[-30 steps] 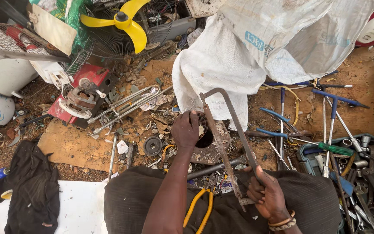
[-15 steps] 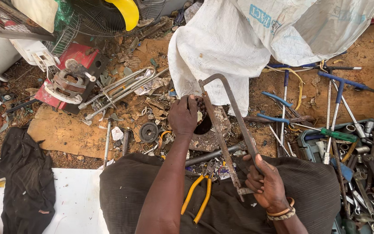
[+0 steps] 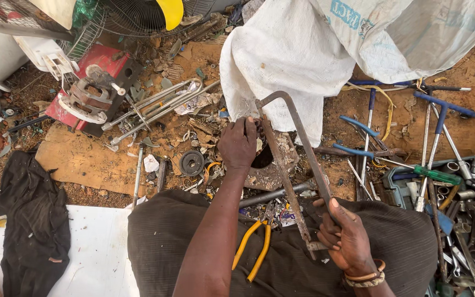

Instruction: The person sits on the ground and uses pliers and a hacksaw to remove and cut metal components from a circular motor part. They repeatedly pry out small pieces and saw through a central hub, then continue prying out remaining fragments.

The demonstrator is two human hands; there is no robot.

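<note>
Black cloth (image 3: 26, 220) far left on white sheet (image 3: 97, 253), open room there. Red machine (image 3: 97, 82), metal rods (image 3: 155, 107), scrap crowd the dirt. Left hand (image 3: 238, 144) clenched on a round metal part (image 3: 270, 165), probably a flange. Hacksaw (image 3: 295, 165) blade beside it, right hand (image 3: 347, 236) clenched on its handle end. Pliers (image 3: 254, 250) on lap. Tools (image 3: 441, 181) crowd right

The hacksaw frame (image 3: 298, 159) gripped in the right hand (image 3: 347, 236) is rusty brown-grey. Just left of that grip lie pliers (image 3: 253, 250) with yellow handles, on dark brown cloth. Beyond the left hand (image 3: 238, 144) hangs a white sack (image 3: 281, 60) with blue print. Right of the grip, blue-handled T-wrenches (image 3: 441, 107) lie on orange-brown earth.
</note>
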